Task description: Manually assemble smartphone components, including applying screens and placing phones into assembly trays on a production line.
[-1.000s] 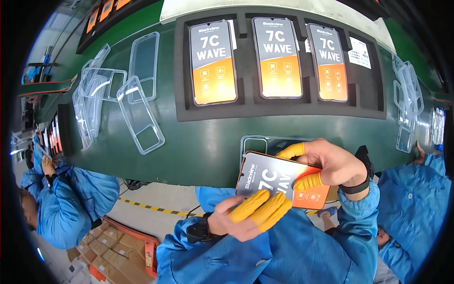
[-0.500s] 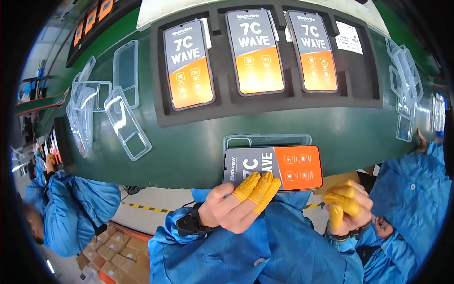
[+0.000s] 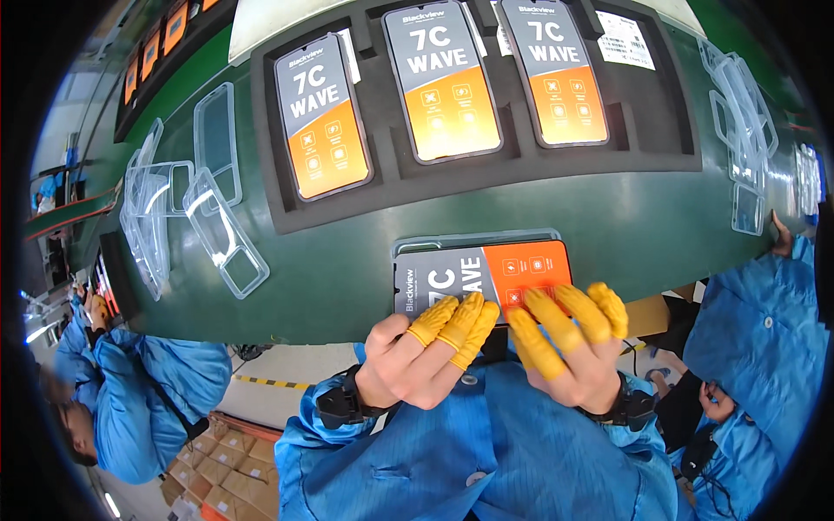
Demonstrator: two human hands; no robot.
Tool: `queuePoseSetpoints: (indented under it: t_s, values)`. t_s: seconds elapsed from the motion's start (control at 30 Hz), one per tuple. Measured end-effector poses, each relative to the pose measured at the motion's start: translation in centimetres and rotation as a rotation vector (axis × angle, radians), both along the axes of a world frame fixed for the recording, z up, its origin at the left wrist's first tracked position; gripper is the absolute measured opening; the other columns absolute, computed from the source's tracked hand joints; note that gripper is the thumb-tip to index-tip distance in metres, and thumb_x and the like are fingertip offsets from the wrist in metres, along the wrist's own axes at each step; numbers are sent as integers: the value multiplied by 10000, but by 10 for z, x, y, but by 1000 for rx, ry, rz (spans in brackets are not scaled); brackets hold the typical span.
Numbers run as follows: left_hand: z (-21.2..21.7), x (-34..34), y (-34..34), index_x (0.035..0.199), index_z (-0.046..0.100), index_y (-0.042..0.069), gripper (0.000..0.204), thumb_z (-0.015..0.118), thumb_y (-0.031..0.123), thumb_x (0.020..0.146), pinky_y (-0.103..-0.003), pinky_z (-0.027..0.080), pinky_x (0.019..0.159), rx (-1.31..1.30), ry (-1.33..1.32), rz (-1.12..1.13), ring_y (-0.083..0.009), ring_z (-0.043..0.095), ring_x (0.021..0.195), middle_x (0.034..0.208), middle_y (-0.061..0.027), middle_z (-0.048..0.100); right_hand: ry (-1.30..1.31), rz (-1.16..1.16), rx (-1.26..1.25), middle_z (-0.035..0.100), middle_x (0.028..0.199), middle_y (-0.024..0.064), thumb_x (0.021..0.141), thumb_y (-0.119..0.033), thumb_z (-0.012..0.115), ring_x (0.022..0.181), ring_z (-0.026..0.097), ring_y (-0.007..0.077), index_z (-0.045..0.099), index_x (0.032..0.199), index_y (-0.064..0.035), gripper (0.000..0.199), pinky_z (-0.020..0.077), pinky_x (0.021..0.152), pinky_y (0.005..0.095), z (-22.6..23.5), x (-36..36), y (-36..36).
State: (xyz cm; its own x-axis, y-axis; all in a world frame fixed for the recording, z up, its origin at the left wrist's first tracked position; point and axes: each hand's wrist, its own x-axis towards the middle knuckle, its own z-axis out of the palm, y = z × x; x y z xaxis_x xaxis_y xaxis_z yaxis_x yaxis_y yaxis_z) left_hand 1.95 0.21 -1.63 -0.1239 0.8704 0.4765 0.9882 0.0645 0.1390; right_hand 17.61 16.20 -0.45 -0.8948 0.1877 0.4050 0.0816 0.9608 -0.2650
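Left hand [image 3: 421, 360] grasping, right hand [image 3: 573, 347] touching (grip unclear) the phone [image 3: 483, 271] near frame centre, overlapping the case [image 3: 473, 237]; apparently an aligning step, next needing even fingertip pressure.

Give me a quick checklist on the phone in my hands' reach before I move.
1. Phone face up: ok, grey-and-orange front visible.
2. Left hand on it: ok, lapping over the near edge.
3. Right hand on it: cannot tell, overlaps the orange part in view, contact unclear.
4. Phone inside the clear case: cannot tell, case shows beyond the far edge, rest hidden.
5. Phone in the rightmost slot of the black tray: not ok, none there.
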Motion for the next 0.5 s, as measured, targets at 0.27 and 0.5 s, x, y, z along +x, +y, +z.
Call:
queuePoseSetpoints:
  t_s: [0.27,0.5]
  values:
    - [-10,27,-30,982,782,147,341,782,203,646,-305,366,760,174,-19,-2,-161,634,951,976,25,734,73,85,50,722,987,166,588,-178,625,969,696,315,751,990,12,463,450,995,506,-9,-14,2]
    - [-41,51,-13,1064,742,87,313,734,159,759,-369,488,883,-71,-276,231,-191,648,1005,1090,-23,681,28,91,77,721,992,155,571,-198,607,977,701,303,763,1003,-16,494,448,998,510,-4,-15,-2]
